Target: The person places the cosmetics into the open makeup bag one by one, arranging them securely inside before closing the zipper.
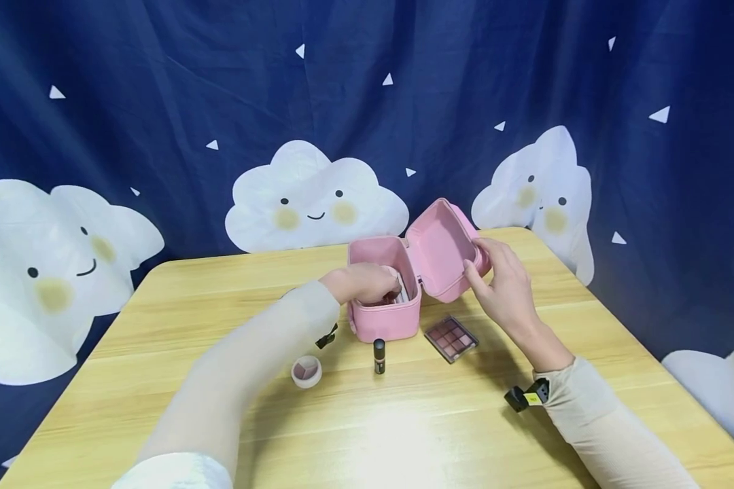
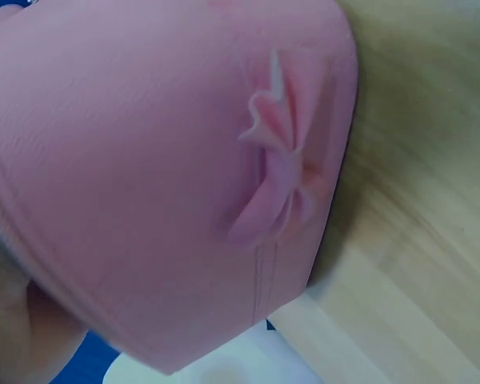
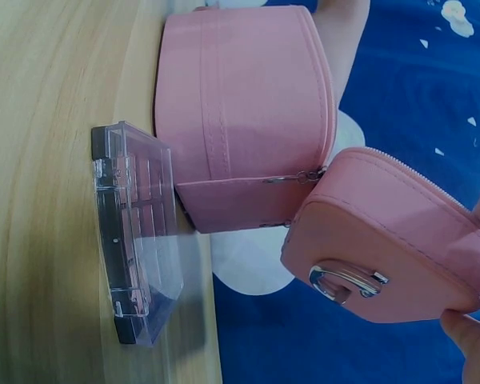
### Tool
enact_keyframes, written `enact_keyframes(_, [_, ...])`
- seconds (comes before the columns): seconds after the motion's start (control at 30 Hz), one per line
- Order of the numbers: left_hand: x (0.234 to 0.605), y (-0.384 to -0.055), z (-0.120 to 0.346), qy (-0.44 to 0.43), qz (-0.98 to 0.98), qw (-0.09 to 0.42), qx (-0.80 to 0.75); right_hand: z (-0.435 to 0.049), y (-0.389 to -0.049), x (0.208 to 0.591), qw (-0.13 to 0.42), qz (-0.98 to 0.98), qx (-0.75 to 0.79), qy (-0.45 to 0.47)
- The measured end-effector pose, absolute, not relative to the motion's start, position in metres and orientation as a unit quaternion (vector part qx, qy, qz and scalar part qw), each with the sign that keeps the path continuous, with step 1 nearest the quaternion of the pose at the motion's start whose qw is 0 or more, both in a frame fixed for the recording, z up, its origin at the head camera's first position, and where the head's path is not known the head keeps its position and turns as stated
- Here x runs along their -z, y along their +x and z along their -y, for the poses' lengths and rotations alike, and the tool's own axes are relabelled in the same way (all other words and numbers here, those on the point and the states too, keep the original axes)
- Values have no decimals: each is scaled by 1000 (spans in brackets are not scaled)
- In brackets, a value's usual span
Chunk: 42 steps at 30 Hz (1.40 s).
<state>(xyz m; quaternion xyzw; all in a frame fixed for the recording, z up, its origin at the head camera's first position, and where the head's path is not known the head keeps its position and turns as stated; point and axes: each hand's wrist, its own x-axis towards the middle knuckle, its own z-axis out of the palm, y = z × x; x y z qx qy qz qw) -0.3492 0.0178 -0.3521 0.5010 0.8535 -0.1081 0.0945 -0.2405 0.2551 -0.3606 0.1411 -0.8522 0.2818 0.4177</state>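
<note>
A pink cosmetic case stands with its lid swung over to the right. My left hand reaches down inside it, next to a white-edged item; the fingertips are hidden, and I cannot tell whether they grip that item. In the left wrist view, a pink bow decorates the case's side, with part of the left hand past the rim. My right hand holds the lid's outer edge between thumb and fingers. The right wrist view shows the lid's silver-ringed handle.
In front of the case's right corner lies an eyeshadow palette with a clear cover. A small black tube stands nearer the front. To its left is a round white compact with a divided pan. A dark blue curtain hangs behind the wooden table.
</note>
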Motion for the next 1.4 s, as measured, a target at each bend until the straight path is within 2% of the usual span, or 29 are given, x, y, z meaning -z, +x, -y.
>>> enact_keyframes(0.23, [342, -353, -3, 511, -852, 50, 100, -254, -241, 359, 422, 849, -284, 143])
enact_keyframes(0.37, [338, -351, 14, 509, -857, 47, 64, -251, -243, 360, 425, 847, -281, 151])
enact_keyframes(0.67, [327, -336, 51, 499, -865, 36, -30, -248, -244, 362, 424, 847, -284, 148])
enact_keyframes(1.03, [323, -312, 81, 520, -853, -12, -51, -249, -242, 361, 419, 850, -285, 146])
enact_keyframes(1.4, [323, -287, 102, 531, -844, -17, -72, -254, -242, 360, 418, 851, -283, 142])
